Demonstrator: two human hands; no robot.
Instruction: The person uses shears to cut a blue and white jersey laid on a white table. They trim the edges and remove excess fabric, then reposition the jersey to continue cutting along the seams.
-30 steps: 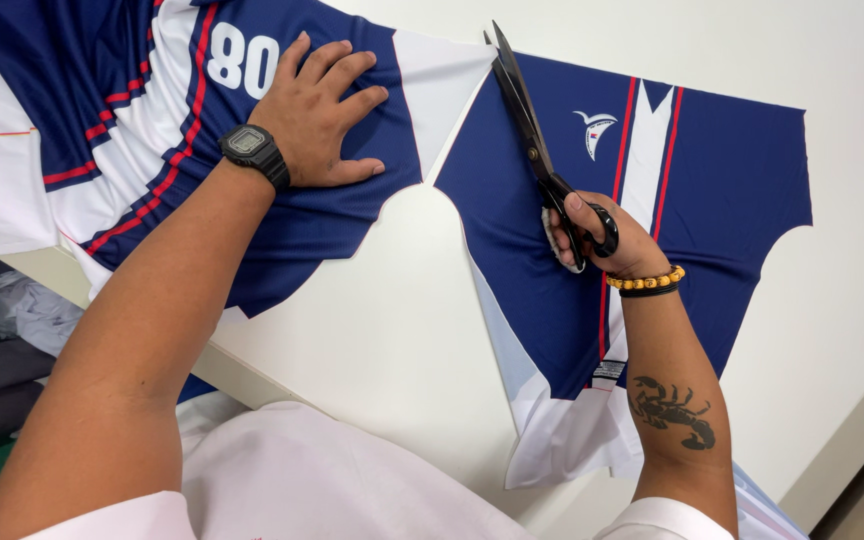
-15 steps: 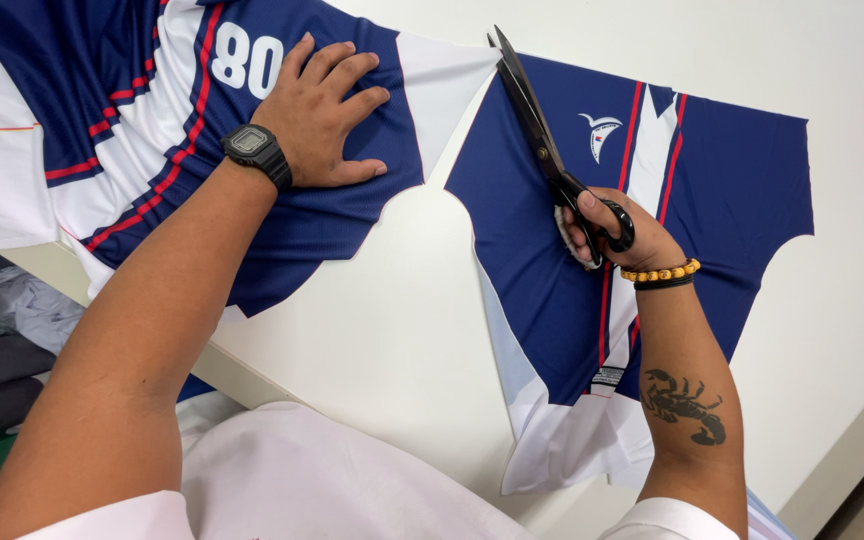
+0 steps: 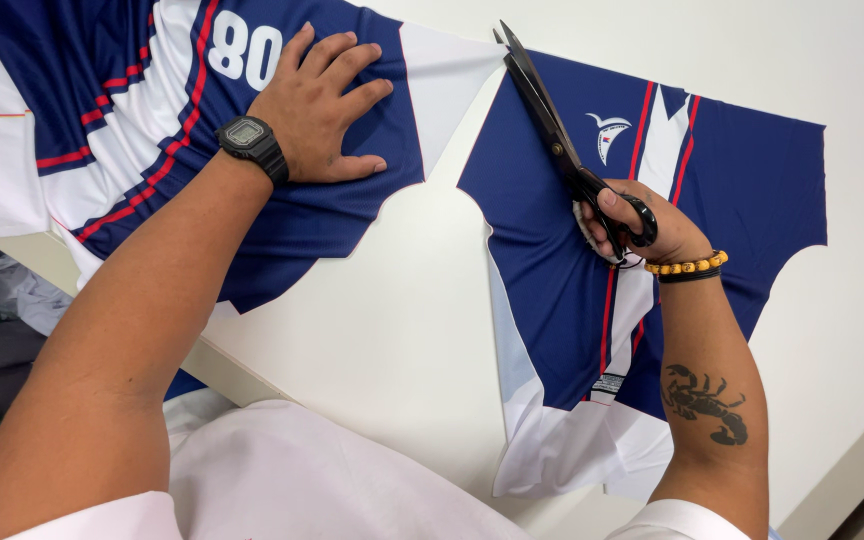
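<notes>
A white worktop (image 3: 392,340) carried two printed fabric panels, both navy with white and red stripes. The left panel (image 3: 152,130) lay across the worktop's left edge, part of it hanging over that side, while the right panel (image 3: 752,200) reached from mid-worktop down over the near edge. A bare wedge of worktop separated the two, narrowing to where their top corners almost met. The left hand (image 3: 317,110) lay flat and open on the left panel, fingers spread, with a black watch (image 3: 250,140) on its wrist. The right hand (image 3: 642,225) was closed through the handles of black scissors (image 3: 552,130), resting on the right panel, a bead bracelet (image 3: 688,267) at the wrist. The blades were shut and pointed toward the far edge, along the right panel's cut side.
</notes>
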